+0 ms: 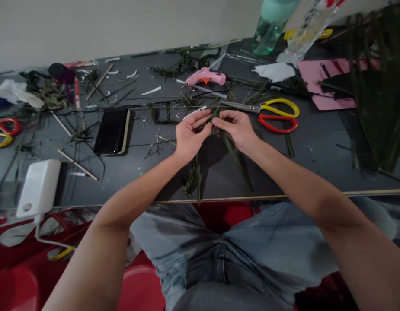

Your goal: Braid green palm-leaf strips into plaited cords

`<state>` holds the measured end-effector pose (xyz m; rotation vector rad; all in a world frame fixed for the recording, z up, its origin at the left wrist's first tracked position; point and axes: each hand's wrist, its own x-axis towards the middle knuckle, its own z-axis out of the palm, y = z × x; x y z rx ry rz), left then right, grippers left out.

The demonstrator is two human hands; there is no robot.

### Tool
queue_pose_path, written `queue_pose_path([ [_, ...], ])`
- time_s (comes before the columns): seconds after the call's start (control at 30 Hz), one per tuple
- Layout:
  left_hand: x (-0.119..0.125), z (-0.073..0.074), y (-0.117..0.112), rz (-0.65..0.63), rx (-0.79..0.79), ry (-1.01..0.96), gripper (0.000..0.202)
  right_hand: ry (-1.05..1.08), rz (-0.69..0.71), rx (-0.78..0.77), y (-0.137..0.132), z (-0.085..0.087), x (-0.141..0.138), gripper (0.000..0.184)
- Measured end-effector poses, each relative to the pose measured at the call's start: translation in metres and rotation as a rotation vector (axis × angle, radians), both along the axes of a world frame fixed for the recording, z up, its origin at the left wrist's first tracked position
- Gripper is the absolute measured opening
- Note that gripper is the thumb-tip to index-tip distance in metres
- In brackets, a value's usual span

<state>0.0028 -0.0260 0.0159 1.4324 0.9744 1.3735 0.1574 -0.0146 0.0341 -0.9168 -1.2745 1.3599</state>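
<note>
My left hand (193, 131) and my right hand (236, 129) meet above the middle of the dark table, fingertips pinched on green leaf strips (232, 151). Long leaf ends hang below the hands, one slanting down to the right. Under my left hand, a braided length of leaf (189, 179) trails toward the table's front edge. Scissors (277, 114) with one yellow and one red handle lie just right of my right hand, blades pointing left. Beyond the hands rests a pink glue gun (205, 77). The exact fold between my fingers is too small to make out.
Left lie a black phone (111, 131), a white power bank (40, 185) with a cable, and a second pair of scissors (7, 131). A green bottle (271, 30) stands at the back. Large leaves (378, 95) and pink paper (336, 103) lie right. Leaf scraps litter the table (148, 181).
</note>
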Motion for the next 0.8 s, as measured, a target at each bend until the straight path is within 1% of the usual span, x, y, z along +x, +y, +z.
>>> queue_pose_path([
  [0.07, 0.0, -0.001, -0.001, 0.012, 0.0, -0.008, 0.034, 0.035, 0.027, -0.038, -0.001, 0.001, -0.001, 0.045],
  [0.2, -0.001, -0.003, -0.003, 0.036, -0.019, -0.019, 0.03, 0.039, 0.085, -0.057, -0.002, 0.002, 0.001, 0.045],
  [0.37, -0.003, -0.009, 0.0, 0.009, -0.053, -0.05, 0.03, -0.011, 0.144, -0.077, 0.002, 0.003, 0.005, 0.042],
  [0.5, -0.004, -0.014, 0.004, -0.021, -0.064, -0.074, 0.029, -0.03, 0.077, -0.076, 0.004, 0.0, 0.006, 0.04],
  [0.57, -0.003, -0.015, 0.005, -0.038, -0.068, -0.083, 0.031, 0.003, 0.03, -0.1, 0.005, -0.004, 0.006, 0.043],
  [0.63, -0.003, -0.014, 0.006, -0.061, -0.078, -0.092, 0.036, 0.036, 0.015, -0.111, 0.006, -0.007, 0.007, 0.049],
  [0.67, -0.002, -0.013, 0.006, -0.073, -0.085, -0.097, 0.04, 0.042, 0.017, -0.109, 0.006, -0.008, 0.007, 0.048],
  [0.8, -0.003, -0.009, 0.008, -0.119, -0.129, -0.121, 0.055, 0.028, 0.02, -0.095, 0.005, -0.008, 0.008, 0.041],
])
